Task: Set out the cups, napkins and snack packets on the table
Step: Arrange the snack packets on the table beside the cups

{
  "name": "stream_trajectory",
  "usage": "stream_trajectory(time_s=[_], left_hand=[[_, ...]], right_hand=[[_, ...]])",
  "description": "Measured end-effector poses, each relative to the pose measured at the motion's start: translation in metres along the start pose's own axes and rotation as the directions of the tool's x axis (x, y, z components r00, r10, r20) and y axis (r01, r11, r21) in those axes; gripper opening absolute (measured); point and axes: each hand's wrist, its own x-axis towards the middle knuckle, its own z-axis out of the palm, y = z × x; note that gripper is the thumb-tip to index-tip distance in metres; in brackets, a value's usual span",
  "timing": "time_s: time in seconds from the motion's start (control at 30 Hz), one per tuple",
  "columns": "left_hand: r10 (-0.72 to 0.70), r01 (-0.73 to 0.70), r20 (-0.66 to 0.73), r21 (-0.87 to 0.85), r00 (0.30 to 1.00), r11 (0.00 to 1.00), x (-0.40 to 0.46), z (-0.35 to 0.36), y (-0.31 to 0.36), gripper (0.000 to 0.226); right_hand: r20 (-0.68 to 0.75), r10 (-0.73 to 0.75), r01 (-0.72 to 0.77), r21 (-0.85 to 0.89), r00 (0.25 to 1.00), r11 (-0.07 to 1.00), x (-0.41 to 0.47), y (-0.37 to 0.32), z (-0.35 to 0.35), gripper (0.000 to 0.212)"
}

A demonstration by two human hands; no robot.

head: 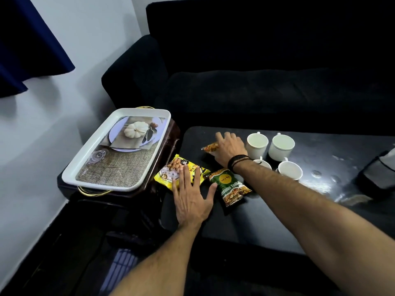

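Snack packets lie at the dark table's (320, 210) left end: left hand (191, 201) flat, fingers spread, on the yellow packet (171, 175); right hand (230, 147) presses, fingers loosely open, on the orange packet (210, 147), beside four white cups (257, 144)

left hand (191, 199) flat, right hand (232, 147) apparently splayed
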Motion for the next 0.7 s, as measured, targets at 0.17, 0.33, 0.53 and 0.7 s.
stream_trajectory(time_s=[0.17,0.33,0.53,0.7], left_hand=[[-0.005,0.005,0.006,-0.002,1.000,1.000,0.001,0.001,0.000,0.086],[-0.002,0.002,0.009,0.022,1.000,1.000,0.000,0.003,0.000,0.089],[0.002,-0.002,-0.011,0.033,1.000,0.999,0.000,0.006,0.001,0.091],[0.017,-0.015,-0.039,0.053,0.999,0.998,0.003,0.009,0.000,0.089]], right_hand=[[-0.047,0.024,-0.010,0.289,0.999,0.957,0.002,-0.027,0.013,0.044],[0.160,-0.090,0.050,0.237,0.983,0.970,-0.009,-0.018,0.040,0.053],[0.215,-0.100,0.048,0.236,0.971,0.971,0.015,-0.028,0.051,0.063],[0.218,-0.101,0.054,0.211,0.971,0.976,0.043,-0.046,0.057,0.068]])
